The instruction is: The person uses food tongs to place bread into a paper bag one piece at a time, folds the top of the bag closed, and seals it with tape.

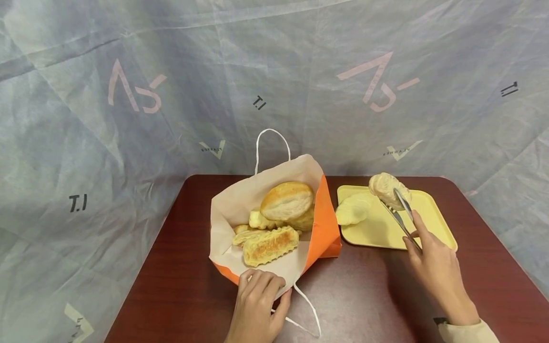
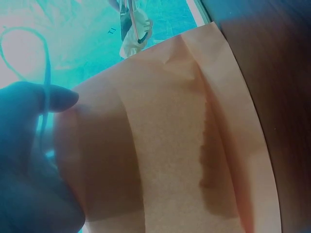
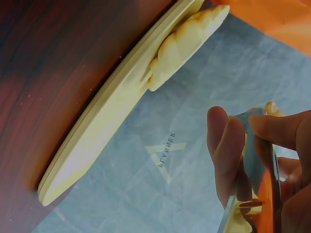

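An orange paper bag (image 1: 327, 228) with a white inside lies tilted, its mouth facing me. Inside are several pieces of bread, among them a round roll (image 1: 288, 202) and a ridged golden piece (image 1: 271, 246). My left hand (image 1: 259, 305) grips the bag's near rim, thumb on one side of the paper and fingers on the other. On the right, my right hand (image 1: 439, 271) holds metal tongs (image 1: 401, 222), which pinch a pale swirled bread (image 1: 388, 190) raised over the yellow tray (image 1: 422, 209). Another pale bread (image 1: 353, 208) lies at the tray's left end.
All this stands on a dark red-brown table (image 1: 171, 276). A grey printed sheet (image 1: 214, 85) hangs behind and at both sides. White cord handles stick out of the bag, one (image 1: 272, 130) upright at the back and one (image 1: 310, 305) looping toward me.
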`<control>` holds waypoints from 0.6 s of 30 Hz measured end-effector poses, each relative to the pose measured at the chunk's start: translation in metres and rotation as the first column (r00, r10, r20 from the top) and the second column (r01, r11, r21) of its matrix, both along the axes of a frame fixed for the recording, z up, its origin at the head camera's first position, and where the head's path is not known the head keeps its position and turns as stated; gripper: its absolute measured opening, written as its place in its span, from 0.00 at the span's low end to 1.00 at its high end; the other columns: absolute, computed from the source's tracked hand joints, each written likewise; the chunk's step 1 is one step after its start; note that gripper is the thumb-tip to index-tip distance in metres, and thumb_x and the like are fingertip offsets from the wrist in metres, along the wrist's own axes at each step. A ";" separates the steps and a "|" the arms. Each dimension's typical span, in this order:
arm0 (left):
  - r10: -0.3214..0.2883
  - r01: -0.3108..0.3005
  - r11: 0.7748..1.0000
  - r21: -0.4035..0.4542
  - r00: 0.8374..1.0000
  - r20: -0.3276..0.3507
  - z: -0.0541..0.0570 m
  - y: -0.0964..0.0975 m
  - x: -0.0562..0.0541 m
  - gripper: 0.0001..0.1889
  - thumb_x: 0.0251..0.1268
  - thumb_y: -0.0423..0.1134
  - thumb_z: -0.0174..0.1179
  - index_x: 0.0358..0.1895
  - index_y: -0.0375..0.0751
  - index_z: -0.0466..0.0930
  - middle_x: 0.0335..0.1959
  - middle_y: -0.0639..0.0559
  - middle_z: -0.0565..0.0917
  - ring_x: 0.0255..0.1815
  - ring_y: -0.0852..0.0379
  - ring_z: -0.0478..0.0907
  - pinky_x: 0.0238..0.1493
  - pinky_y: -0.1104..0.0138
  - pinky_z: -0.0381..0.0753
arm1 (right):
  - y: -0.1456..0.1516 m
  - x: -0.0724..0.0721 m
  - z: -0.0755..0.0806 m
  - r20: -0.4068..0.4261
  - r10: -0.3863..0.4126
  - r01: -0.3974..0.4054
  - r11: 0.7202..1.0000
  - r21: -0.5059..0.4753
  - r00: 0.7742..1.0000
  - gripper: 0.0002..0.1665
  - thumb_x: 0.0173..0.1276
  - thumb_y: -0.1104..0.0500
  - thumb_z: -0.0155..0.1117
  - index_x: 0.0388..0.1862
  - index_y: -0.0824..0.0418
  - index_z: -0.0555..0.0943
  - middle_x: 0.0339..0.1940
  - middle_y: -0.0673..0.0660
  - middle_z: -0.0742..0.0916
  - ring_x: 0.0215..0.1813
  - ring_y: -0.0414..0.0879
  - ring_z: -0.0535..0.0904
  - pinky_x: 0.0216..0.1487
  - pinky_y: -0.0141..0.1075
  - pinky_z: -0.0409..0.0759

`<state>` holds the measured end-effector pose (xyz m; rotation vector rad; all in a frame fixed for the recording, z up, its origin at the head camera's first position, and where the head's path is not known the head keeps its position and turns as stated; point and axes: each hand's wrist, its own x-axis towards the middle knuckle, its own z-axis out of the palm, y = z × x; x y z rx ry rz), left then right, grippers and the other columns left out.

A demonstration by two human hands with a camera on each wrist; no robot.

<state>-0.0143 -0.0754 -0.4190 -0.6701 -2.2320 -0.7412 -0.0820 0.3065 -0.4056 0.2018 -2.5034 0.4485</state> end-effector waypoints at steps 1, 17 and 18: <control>0.001 -0.001 1.000 -0.001 1.000 0.002 0.000 0.000 0.000 0.03 0.61 0.41 0.62 0.31 0.50 0.80 0.30 0.60 0.78 0.34 0.60 0.76 0.50 0.57 0.67 | -0.001 0.001 0.000 -0.001 0.003 -0.003 1.000 -0.001 1.000 0.51 0.57 0.69 0.72 0.78 0.55 0.61 0.36 0.62 0.86 0.18 0.45 0.68 0.17 0.42 0.63; 0.006 -0.006 1.000 -0.001 1.000 0.006 0.000 0.000 0.001 0.02 0.60 0.40 0.63 0.31 0.50 0.79 0.30 0.60 0.78 0.34 0.60 0.76 0.49 0.57 0.67 | -0.021 0.013 0.017 -0.053 0.047 -0.048 0.999 -0.009 0.997 0.52 0.55 0.68 0.74 0.78 0.53 0.63 0.36 0.60 0.87 0.18 0.38 0.63 0.19 0.39 0.62; 0.005 -0.005 1.000 0.000 1.000 0.005 0.000 0.000 0.001 0.02 0.60 0.40 0.63 0.31 0.50 0.79 0.30 0.60 0.78 0.34 0.60 0.76 0.49 0.57 0.67 | -0.022 0.013 0.019 -0.056 0.050 -0.051 0.999 -0.012 0.997 0.52 0.55 0.68 0.74 0.78 0.53 0.63 0.36 0.60 0.87 0.18 0.37 0.63 0.19 0.39 0.62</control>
